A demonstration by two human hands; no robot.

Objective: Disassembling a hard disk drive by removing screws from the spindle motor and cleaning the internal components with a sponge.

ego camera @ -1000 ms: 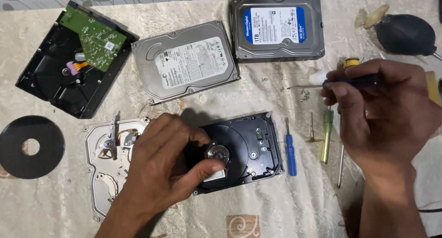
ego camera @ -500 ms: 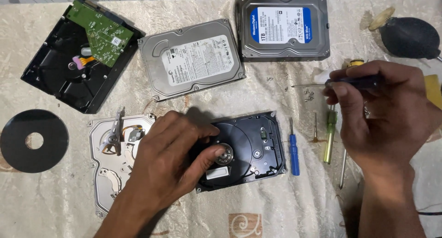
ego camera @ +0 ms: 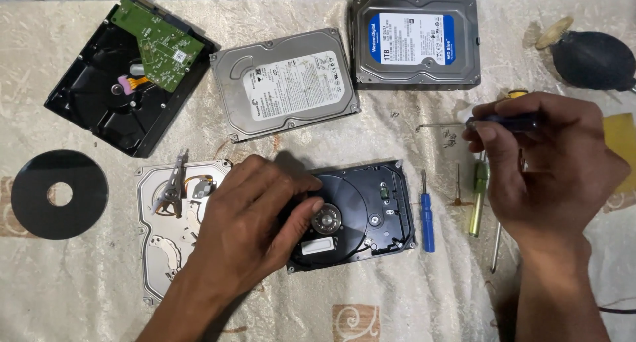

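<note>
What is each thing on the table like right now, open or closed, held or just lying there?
Black drive case: open, lid off, pinned by the left hand.
Screwdriver: held level in the right hand.
Silver cover plate: off, lying flat.
Black case with green board: open, board loose on top.
Silver drive: closed.
Blue-label drive: closed.
Black disc: lying loose.
Blue screwdriver: lying unused.
</note>
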